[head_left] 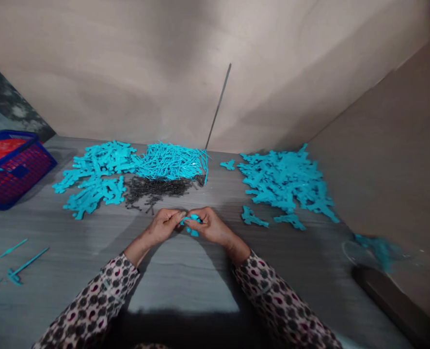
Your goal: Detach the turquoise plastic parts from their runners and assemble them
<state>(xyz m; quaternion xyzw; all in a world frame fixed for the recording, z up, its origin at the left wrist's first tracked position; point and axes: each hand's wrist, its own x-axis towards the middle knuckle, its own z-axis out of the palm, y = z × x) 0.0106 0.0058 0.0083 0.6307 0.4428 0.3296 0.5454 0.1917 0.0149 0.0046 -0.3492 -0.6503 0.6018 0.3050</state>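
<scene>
At the middle of the table, my left hand (166, 225) and my right hand (209, 225) meet at a small turquoise piece (194, 219). Both pinch it between thumb and fingers, so they are closed on it. Its exact shape is partly hidden by the fingers. Just beyond my hands lie a heap of small dark pins (152, 189) and a pile of thin turquoise sticks (173, 161). Flat turquoise pieces are piled at the left (102, 167), with another large pile of them (283, 179) on the right.
A blue basket (18, 172) with red material stands at the left edge. A few turquoise parts (14, 276) lie at the front left. A thin dark rod (218, 106) rises by the back wall. At the lower right is a dark long object (385, 295) beside blurred turquoise pieces (380, 249).
</scene>
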